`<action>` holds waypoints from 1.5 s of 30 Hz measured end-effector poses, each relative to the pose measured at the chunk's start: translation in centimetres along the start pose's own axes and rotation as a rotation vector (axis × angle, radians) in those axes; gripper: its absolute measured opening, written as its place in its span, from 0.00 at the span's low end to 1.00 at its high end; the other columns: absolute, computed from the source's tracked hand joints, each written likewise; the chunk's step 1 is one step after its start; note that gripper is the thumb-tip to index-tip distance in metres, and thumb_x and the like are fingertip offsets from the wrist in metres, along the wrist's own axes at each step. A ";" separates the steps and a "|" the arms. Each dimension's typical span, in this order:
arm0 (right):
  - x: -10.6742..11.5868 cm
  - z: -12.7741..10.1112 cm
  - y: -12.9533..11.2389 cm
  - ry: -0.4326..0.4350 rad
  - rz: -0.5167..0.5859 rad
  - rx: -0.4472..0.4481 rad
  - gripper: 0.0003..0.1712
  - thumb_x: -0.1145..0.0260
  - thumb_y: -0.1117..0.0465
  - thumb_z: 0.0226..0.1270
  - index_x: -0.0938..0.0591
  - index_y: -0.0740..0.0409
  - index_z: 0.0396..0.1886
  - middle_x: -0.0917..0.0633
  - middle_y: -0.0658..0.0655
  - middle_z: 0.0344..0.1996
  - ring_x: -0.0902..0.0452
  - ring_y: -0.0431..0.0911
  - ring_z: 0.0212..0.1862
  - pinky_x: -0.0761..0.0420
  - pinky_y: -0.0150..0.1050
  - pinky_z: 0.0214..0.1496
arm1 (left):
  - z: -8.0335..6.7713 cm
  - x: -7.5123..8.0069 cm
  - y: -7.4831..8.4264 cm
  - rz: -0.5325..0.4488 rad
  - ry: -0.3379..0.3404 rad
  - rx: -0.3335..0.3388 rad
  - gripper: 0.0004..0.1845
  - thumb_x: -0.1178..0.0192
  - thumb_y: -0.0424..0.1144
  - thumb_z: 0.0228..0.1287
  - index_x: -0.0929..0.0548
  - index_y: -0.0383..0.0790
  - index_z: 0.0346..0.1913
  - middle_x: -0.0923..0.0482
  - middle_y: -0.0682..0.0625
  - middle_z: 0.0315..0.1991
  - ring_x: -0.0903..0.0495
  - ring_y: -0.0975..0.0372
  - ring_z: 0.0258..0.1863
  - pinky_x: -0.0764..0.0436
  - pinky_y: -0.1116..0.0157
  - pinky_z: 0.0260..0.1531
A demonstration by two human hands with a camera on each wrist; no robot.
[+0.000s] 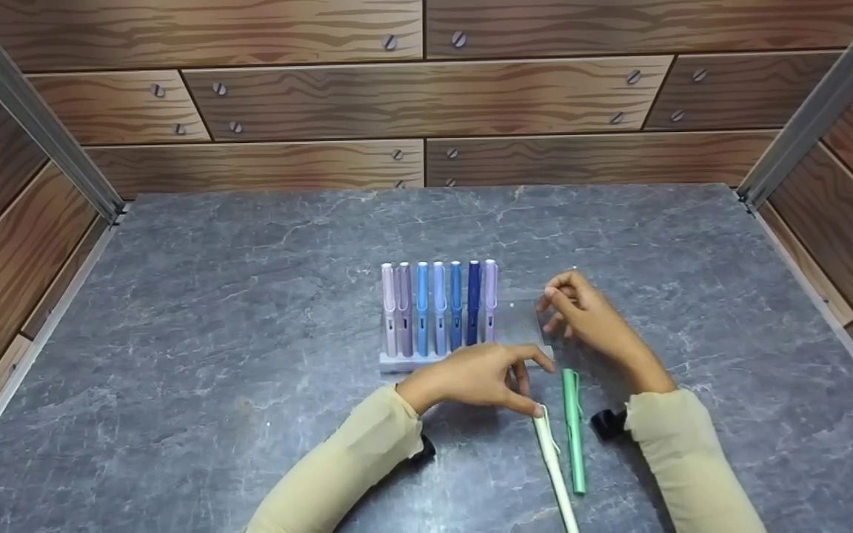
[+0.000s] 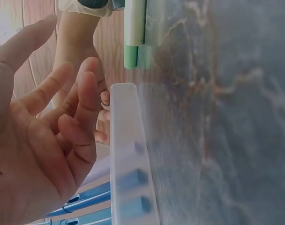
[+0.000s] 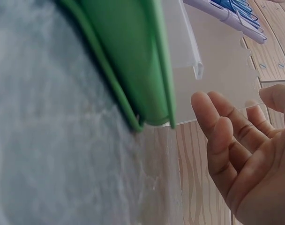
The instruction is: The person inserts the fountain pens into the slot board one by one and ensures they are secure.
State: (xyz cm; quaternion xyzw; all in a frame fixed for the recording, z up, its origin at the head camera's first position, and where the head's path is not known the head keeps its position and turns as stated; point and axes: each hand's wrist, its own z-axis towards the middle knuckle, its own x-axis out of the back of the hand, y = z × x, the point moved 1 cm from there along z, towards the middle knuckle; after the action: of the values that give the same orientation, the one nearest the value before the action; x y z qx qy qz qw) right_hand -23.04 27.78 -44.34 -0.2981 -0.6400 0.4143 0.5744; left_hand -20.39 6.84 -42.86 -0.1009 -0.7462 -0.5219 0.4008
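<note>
I count seven blue and lilac pens seated in the frosted plastic rack; its three o'clock slots are vacant. A green pen and a pale pen wait on the grey stone table. My left hand and right hand hang relaxed, holding nothing.

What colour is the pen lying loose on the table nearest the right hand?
Green: the pen lies beside a paler, cream-green one. The head view shows it best.
</note>
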 end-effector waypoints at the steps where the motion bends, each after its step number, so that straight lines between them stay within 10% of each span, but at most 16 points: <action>1: 0.0 0.0 0.0 0.000 0.000 0.002 0.18 0.53 0.51 0.78 0.34 0.63 0.50 0.18 0.64 0.41 0.17 0.43 0.30 0.22 0.35 0.28 | 0.1 -0.1 0.0 0.001 -0.016 0.001 0.28 0.32 0.52 0.57 0.26 0.54 0.61 0.18 0.60 0.34 0.24 0.73 0.30 0.25 0.76 0.32; 23: -0.1 0.1 0.0 -0.006 0.021 -0.004 0.16 0.52 0.53 0.78 0.34 0.63 0.50 0.17 0.63 0.38 0.17 0.46 0.30 0.22 0.35 0.26 | 0.6 -1.1 -0.3 0.001 -0.173 0.036 0.22 0.33 0.44 0.60 0.23 0.48 0.57 0.15 0.54 0.30 0.23 0.72 0.23 0.26 0.76 0.30; 45: 0.0 0.0 -0.2 -0.009 0.049 0.004 0.15 0.52 0.55 0.78 0.35 0.65 0.50 0.17 0.65 0.39 0.18 0.42 0.28 0.24 0.35 0.24 | 1.4 -1.7 -0.8 -0.024 -0.167 0.038 0.14 0.34 0.34 0.60 0.18 0.43 0.50 0.19 0.51 0.28 0.30 0.74 0.21 0.30 0.79 0.24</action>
State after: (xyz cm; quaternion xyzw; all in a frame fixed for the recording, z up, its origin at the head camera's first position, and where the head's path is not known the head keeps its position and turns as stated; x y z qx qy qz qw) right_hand -23.03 27.69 -44.17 -0.3108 -0.6343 0.4310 0.5616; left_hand -20.39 8.19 -44.81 -0.1272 -0.7879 -0.5022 0.3328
